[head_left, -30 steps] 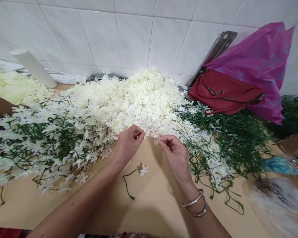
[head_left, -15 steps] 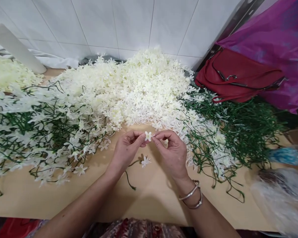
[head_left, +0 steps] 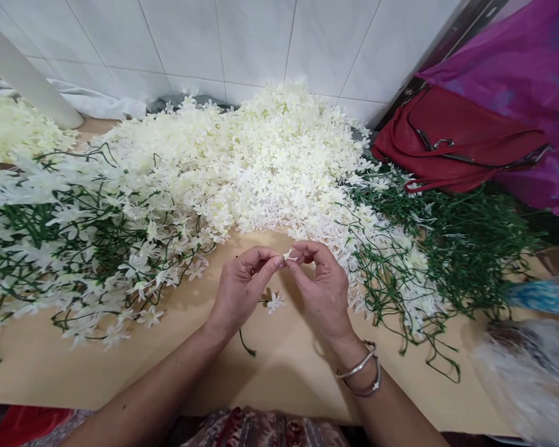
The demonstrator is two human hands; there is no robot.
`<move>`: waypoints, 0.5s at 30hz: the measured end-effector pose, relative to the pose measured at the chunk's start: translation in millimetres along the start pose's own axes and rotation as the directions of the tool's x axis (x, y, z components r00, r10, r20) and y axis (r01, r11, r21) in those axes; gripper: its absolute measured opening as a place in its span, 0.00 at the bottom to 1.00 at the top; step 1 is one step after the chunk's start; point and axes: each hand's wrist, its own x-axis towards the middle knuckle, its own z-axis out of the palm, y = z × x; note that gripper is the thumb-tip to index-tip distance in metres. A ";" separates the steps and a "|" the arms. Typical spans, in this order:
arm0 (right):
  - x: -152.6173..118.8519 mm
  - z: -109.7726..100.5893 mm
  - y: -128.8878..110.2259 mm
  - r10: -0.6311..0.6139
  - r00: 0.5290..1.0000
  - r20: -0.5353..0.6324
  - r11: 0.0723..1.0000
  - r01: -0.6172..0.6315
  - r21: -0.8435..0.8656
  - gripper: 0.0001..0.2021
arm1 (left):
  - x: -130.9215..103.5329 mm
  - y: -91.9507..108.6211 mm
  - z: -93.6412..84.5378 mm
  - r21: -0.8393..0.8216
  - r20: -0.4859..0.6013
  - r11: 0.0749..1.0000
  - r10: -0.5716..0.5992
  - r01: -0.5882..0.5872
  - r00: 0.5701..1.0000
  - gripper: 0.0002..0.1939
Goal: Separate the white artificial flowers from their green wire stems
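Note:
A small white artificial flower (head_left: 287, 255) is pinched between my two hands over the middle of the table. My left hand (head_left: 248, 279) is closed, thumb and forefinger on the flower's left side. From the right, the fingertips of my right hand (head_left: 317, 279) grip it too, and two silver bangles (head_left: 361, 366) circle that wrist. The flower is seen mostly edge-on, partly covered by the fingertips. Below the hands, a flower on a green stem (head_left: 274, 303) lies on the table, its stem partly hidden by my left hand.
Loose white blossoms (head_left: 279, 155) are heaped against the tiled wall. Stemmed flowers (head_left: 97, 248) pile up at left, green stems (head_left: 475, 242) at right. A red handbag (head_left: 461, 139) and a purple bag (head_left: 507, 68) stand back right. A clear plastic bag (head_left: 526, 379) lies front right.
The small flower has turned from facing me to nearly edge-on, and my fingertips have closed in around it. The view has shifted slightly.

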 end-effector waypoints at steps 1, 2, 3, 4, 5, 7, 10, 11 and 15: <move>1.1 -1.9 0.3 0.018 0.999 0.027 1.000 -0.018 0.020 0.14 | -1.1 1.0 -0.9 0.060 0.008 0.997 0.041 -0.042 0.999 0.08; 2.4 -3.8 0.7 0.023 0.998 0.059 0.999 -0.024 0.032 0.14 | -1.8 1.9 -1.7 0.116 0.018 0.989 0.087 -0.088 0.996 0.07; 3.7 -5.6 1.3 0.013 0.997 0.082 0.999 -0.016 0.037 0.13 | -2.3 2.4 -2.1 0.161 0.031 0.978 0.128 -0.132 0.991 0.06; 5.0 -6.9 1.9 -0.007 0.996 0.094 0.999 0.003 0.038 0.11 | -2.4 2.4 -2.3 0.184 0.042 0.970 0.156 -0.161 0.987 0.06; 6.1 -7.8 2.7 -0.030 0.995 0.092 0.999 0.026 0.041 0.08 | -2.2 1.9 -2.1 0.181 0.048 0.969 0.165 -0.171 0.985 0.06; 7.5 -8.1 4.0 -0.051 0.996 0.070 0.997 0.047 0.059 0.06 | -1.1 0.6 -1.4 0.125 0.043 0.981 0.141 -0.145 0.989 0.07; 7.8 -6.3 5.1 -0.023 0.997 0.075 0.990 0.012 0.142 0.05 | 0.7 3.6 -3.6 0.093 -0.021 0.989 0.121 -0.119 0.992 0.08; 7.7 -5.5 5.4 -0.005 0.997 0.082 0.985 -0.009 0.171 0.05 | 0.5 6.9 -6.4 0.138 -0.055 0.982 0.138 -0.129 0.989 0.08; 8.1 -3.7 6.6 0.085 0.994 0.072 0.967 -0.099 0.236 0.02 | -10.5 23.6 -29.1 0.418 0.054 0.867 0.275 -0.272 0.960 0.05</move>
